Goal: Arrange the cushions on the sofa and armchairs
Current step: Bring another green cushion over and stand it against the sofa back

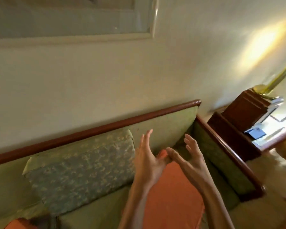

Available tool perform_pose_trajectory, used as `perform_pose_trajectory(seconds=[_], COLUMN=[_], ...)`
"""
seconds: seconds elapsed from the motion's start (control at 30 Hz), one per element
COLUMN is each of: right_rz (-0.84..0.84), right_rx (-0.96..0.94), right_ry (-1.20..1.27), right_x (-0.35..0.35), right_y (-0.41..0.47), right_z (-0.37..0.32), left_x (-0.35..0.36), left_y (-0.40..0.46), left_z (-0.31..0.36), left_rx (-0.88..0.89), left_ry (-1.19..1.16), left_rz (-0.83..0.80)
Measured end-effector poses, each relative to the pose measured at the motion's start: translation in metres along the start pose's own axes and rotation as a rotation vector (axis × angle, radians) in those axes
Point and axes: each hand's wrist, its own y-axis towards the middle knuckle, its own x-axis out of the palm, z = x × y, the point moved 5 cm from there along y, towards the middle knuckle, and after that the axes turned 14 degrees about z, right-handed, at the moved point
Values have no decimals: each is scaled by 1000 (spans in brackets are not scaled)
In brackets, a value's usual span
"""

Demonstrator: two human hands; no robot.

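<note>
A green sofa (163, 128) with a dark wooden rail runs along the wall. An orange cushion (170, 195) lies on its seat near the right arm, below my forearms. My left hand (146, 159) and my right hand (188, 156) hover above the cushion's top corner, fingers straight and spread, palms facing each other, holding nothing. A patterned blue-green back cushion (82, 172) leans against the sofa's back to the left. Part of a second orange cushion (16, 224) shows at the bottom left corner.
A dark wooden side table (234, 129) stands past the sofa's right arm, with a brass lamp pole (281, 75) and papers (256, 133) on it. A framed picture (73, 19) hangs on the wall above. Light-coloured floor lies at the right.
</note>
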Motion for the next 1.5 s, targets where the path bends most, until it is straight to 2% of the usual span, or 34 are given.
perform_pose_trajectory(seconds=[0.1, 0.37, 0.6, 0.77, 0.93, 1.23, 1.37, 1.5], right_rz=[163, 540, 844, 983, 1056, 1112, 1136, 1145], right_rx=[20, 114, 153, 186, 201, 176, 180, 211], right_ry=[-44, 46, 69, 53, 33, -86, -131, -189], right_x=[-105, -357, -509, -569, -613, -699, -740, -769], right_y=[-24, -130, -224, -260, -256, -181, -139, -113], right_z=[25, 85, 133, 158, 173, 198, 207, 239], left_x=[56, 197, 286, 334, 375, 487, 553, 618], left_y=[-55, -254, -404, -469, -499, -499, -489, -496], left_z=[59, 185, 254, 282, 309, 369, 393, 390], left_rx=[118, 425, 564, 642, 679, 761, 795, 793], left_ry=[27, -50, -188, -211, -292, -380, -337, -274], left_rz=[-132, -445, -721, -866, -968, -1026, -1105, -1198])
